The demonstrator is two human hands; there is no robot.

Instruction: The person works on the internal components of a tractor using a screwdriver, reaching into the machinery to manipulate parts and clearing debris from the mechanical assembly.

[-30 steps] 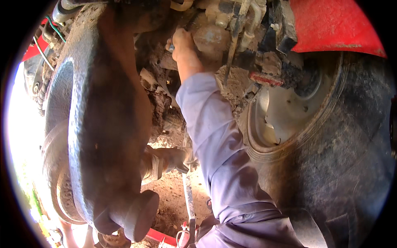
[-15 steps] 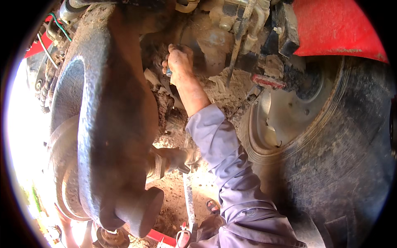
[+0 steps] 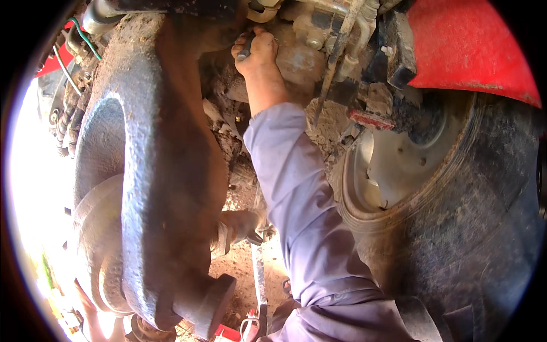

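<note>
Right hand (image 3: 261, 54) clenched round what looks like a dark handle (image 3: 245, 55), just right of the big curved casting (image 3: 188, 142) near its top, left hand out of sight, state can't tell, knuckles could scrape the caked housing (image 3: 302, 60) farther right if the handle slips

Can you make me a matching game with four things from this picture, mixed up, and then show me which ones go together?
Things:
1. Tyre
2. Right hand
3. Fender
4. Sleeve

Clues:
A. Red, at the upper right
B. Pale purple, running up the middle
C. Dark and dusty, at the lower right
D. Fingers curled around a dark handle

Right pairs: 1-C, 2-D, 3-A, 4-B
</note>
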